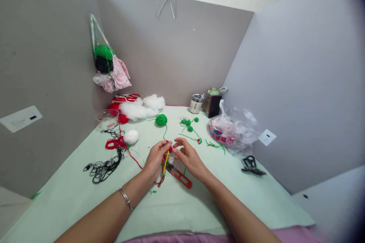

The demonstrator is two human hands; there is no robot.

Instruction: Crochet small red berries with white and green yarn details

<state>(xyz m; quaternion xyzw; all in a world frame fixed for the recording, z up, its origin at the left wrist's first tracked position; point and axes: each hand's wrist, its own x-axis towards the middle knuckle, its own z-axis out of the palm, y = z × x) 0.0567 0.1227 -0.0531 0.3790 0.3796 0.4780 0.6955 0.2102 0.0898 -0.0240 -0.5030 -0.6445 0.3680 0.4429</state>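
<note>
My left hand (155,157) pinches a small red crochet piece (170,149) between thumb and fingers. My right hand (189,156) reaches it from the other side, its curled fingertips closed at the piece's right edge; the exact contact is too small to see. A yellow crochet hook (166,160) slants down from the piece, below the fingers. Red and green yarn ends dangle under my left hand. Beneath both hands lies a cutting tool with a red handle (184,179), its upper end partly covered. Just beyond sits a green yarn ball (161,120), its strand running toward my hands.
White stuffing (139,108), a white ball (131,136) and black yarn (104,169) lie to the left. Small green crocheted balls (188,123), a tin (196,104), a plastic bag (235,127) and black scissors (251,165) are on the right. Grey partitions (171,53) enclose the table.
</note>
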